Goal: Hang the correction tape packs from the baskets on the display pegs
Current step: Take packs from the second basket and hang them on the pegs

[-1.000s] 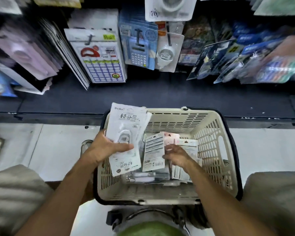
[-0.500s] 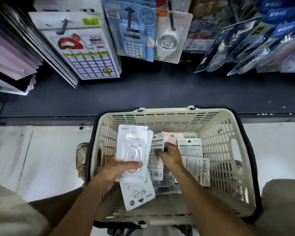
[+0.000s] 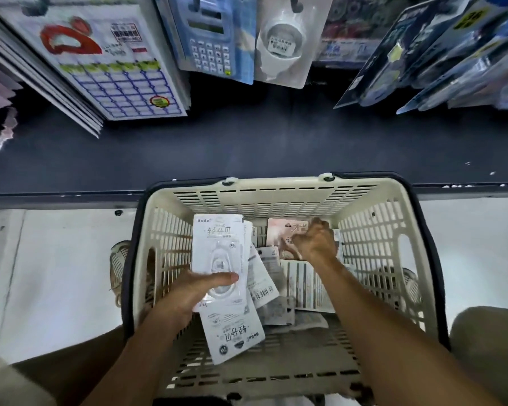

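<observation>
On the far left, label sheets (image 3: 112,68) hang on the display, above the dark shelf (image 3: 247,148). Just right of them hang a blue calculator card (image 3: 208,39) and a white blister card (image 3: 282,45).

Below, the cream basket (image 3: 276,191) sits on the pale floor (image 3: 56,273), against the shelf edge. Your left hand (image 3: 194,291) is inside its left half and grips a fan of white tape packs (image 3: 217,253), thumb pressed across the front of the top pack; a lower pack (image 3: 232,335) sticks out toward you, upside down. Loose packs (image 3: 305,285) lie on the basket floor between your arms, some with barcodes up.

Your right hand (image 3: 314,241) reaches to the far side of the basket, fingers curled on a pink pack (image 3: 282,232); whether they actually pinch it, you cannot tell. At upper right, blue packs (image 3: 440,54) hang tilted from the pegs.
</observation>
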